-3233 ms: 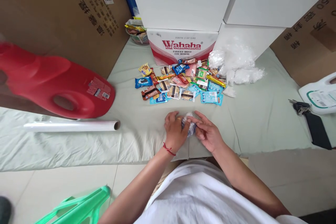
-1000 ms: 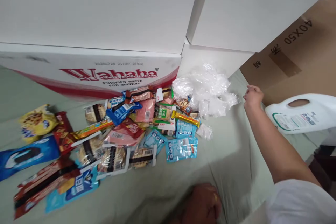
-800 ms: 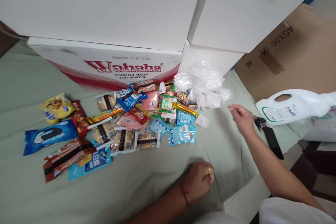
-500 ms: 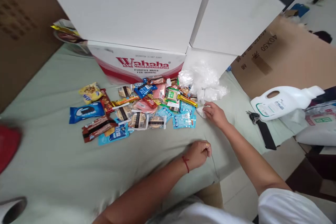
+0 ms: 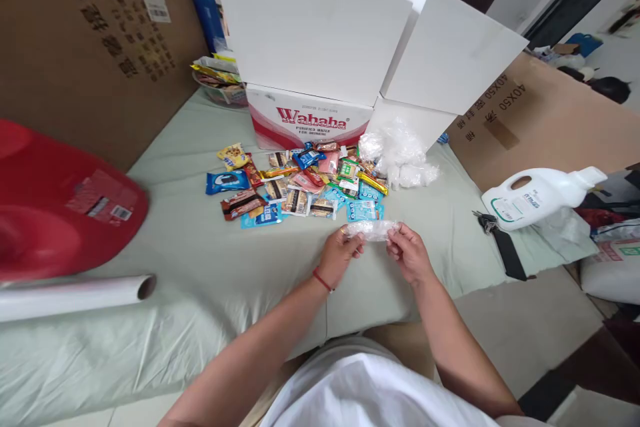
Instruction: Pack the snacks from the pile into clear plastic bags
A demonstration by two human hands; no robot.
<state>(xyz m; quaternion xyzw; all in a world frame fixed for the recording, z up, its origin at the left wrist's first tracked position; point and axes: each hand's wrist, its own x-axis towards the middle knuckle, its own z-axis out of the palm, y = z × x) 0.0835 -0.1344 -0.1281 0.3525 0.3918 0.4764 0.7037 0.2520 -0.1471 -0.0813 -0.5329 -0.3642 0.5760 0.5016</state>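
Note:
Between my two hands a clear plastic bag [image 5: 371,231] is stretched sideways, crumpled and see-through. My left hand [image 5: 341,255] pinches its left end; a red cord is round that wrist. Its right end is gripped by the fingers of my right hand [image 5: 409,252]. Just beyond lies a light-blue snack packet [image 5: 363,211], at the near edge of a heap of wrapped snacks [image 5: 296,201]. A pile of clear plastic bags [image 5: 400,155] rests right of the heap.
Behind the snacks stands a white Wahaha carton [image 5: 310,121] with raised flaps. At right lie a white detergent bottle [image 5: 540,195], keys [image 5: 485,221] and a black phone-like object [image 5: 509,255]. A red container [image 5: 65,207] and a white roll [image 5: 75,297] occupy the left.
My right hand has lifted the plastic bag from beside the snacks and moved it nearer. My left hand has come up and taken its other end. The view has shifted, showing more at left.

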